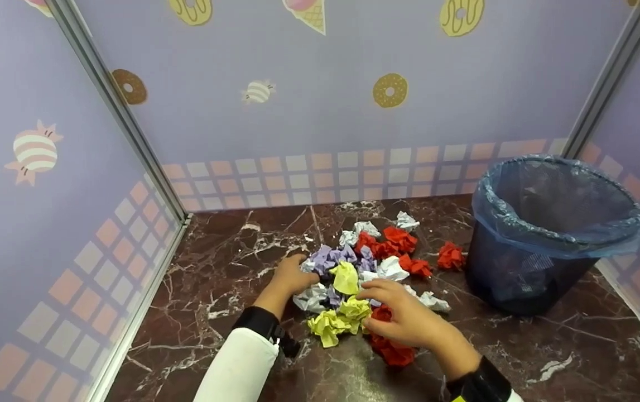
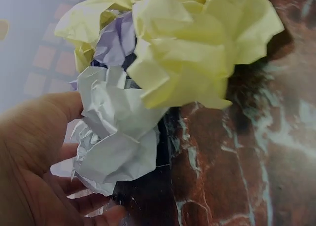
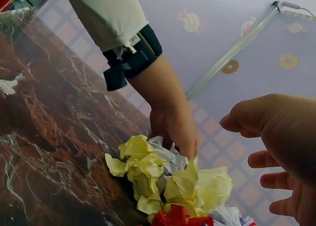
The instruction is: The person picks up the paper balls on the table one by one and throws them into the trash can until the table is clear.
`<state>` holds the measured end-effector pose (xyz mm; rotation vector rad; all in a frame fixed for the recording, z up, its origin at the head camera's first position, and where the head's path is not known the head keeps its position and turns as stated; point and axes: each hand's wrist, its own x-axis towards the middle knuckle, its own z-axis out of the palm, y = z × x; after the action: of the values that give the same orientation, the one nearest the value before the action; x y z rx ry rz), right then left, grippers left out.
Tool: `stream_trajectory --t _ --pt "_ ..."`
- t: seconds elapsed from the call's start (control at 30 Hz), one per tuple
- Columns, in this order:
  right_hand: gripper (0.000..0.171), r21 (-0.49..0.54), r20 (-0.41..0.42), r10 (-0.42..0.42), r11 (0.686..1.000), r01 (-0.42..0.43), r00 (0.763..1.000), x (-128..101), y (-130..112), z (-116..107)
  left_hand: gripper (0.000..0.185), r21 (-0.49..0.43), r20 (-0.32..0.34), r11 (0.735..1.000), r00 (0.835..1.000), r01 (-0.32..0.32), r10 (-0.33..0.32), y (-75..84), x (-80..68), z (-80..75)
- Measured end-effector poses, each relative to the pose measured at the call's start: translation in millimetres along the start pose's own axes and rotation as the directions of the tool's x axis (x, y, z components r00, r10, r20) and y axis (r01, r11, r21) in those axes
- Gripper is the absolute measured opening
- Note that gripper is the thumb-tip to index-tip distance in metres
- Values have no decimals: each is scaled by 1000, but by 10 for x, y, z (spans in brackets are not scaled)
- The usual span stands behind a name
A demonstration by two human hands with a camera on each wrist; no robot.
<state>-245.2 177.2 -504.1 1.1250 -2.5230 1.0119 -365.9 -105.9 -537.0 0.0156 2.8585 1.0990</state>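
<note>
A heap of crumpled paper balls lies on the marbled surface: purple paper (image 1: 331, 258), yellow paper (image 1: 328, 326), white paper (image 1: 391, 269) and red paper (image 1: 400, 240). At the heap's left side is my left hand (image 1: 292, 276), its fingers loosely bent and spread. In the left wrist view its thumb touches a white crumpled paper ball (image 2: 116, 122), with the other fingers beside it, partly hidden. My right hand (image 1: 403, 315) hovers over the right front of the heap, above red paper (image 1: 395, 354). The right wrist view shows its fingers (image 3: 276, 181) spread apart, holding nothing.
To the right stands a dark bin (image 1: 512, 279) lined with a blue plastic bag (image 1: 565, 240). A single red paper ball (image 1: 451, 255) lies just left of it. Patterned walls (image 1: 320, 111) enclose the marbled surface (image 1: 230, 251) at the back and both sides.
</note>
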Motion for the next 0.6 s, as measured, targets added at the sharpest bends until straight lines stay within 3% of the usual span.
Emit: stream_trajectory --t 0.2,0.47,0.6 --pt "44 18 3 28 999 -28 1000 -29 -12 113 57 58 -27 998 999 38 -36 -8 29 -8" --pt "42 66 -2 36 997 -36 999 -83 30 186 36 78 -52 997 999 -4 8 -69 59 1" --pt "42 77 12 31 997 -31 999 -79 46 196 34 55 -56 998 998 -6 9 -95 48 1"
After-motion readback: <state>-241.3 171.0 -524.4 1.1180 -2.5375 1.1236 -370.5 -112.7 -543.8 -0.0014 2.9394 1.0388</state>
